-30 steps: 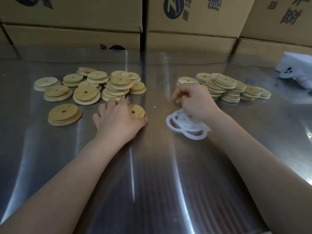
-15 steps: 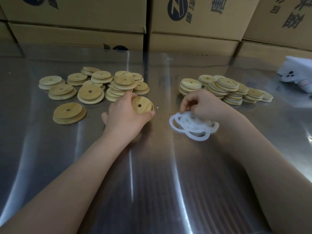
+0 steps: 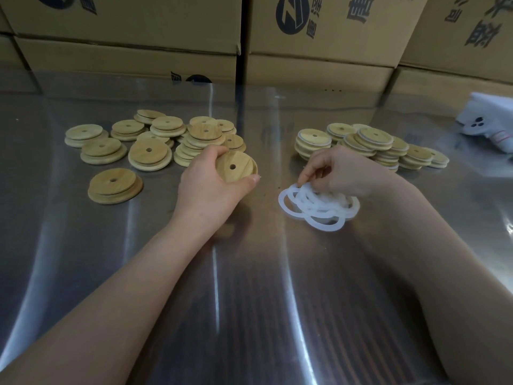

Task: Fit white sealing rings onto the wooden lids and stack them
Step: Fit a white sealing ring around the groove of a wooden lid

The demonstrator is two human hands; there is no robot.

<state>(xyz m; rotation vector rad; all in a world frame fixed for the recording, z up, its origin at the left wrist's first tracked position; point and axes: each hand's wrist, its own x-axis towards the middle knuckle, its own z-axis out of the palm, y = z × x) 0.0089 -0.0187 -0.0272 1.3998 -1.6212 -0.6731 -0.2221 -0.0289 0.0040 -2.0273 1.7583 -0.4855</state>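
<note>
Clock read on the table [image 3: 249, 301], with 12 away from the body.

Left hand [image 3: 206, 187] near centre, gripping one wooden lid [image 3: 236, 165] by the rim. Thumb on its 5 o'clock edge, fingers curled over the 11 o'clock edge. Lid clear of the steel, tilted, holed face up.

Right hand [image 3: 341, 173] at 3 o'clock of the left, fingers curled. Index fingertip [image 3: 302, 180] and thumb pinching the top ring [image 3: 298, 190] at the 10 o'clock edge of the ring pile [image 3: 319, 207]. Reads as a pinch, thumb pad mostly hidden.

Bare lids [image 3: 150, 154] heaped at 10 to 11 o'clock. Ringed stacks [image 3: 372, 140] at 1 o'clock, white bands showing at the edges. Cardboard boxes [image 3: 133, 29] along 12. White soft item [image 3: 488, 120] at 2 o'clock, unidentified.

Step in hand, by judgement: singling out one ring, then seating it on the held lid.

Doing it well:
- With rings overlapping and probably clingy, lift slowly and straight up. Drop any passenger ring before moving across.
- Keep the left grip on the rim only, leaving the stepped shoulder free all round.
- Check which face carries the narrower step, not readable here on the held lid.
- Hook the ring on at one point, then walk it round with the thumb. No twists, no pinched section.
- Confirm flush seating before adding to the 1 o'clock stacks.
</note>
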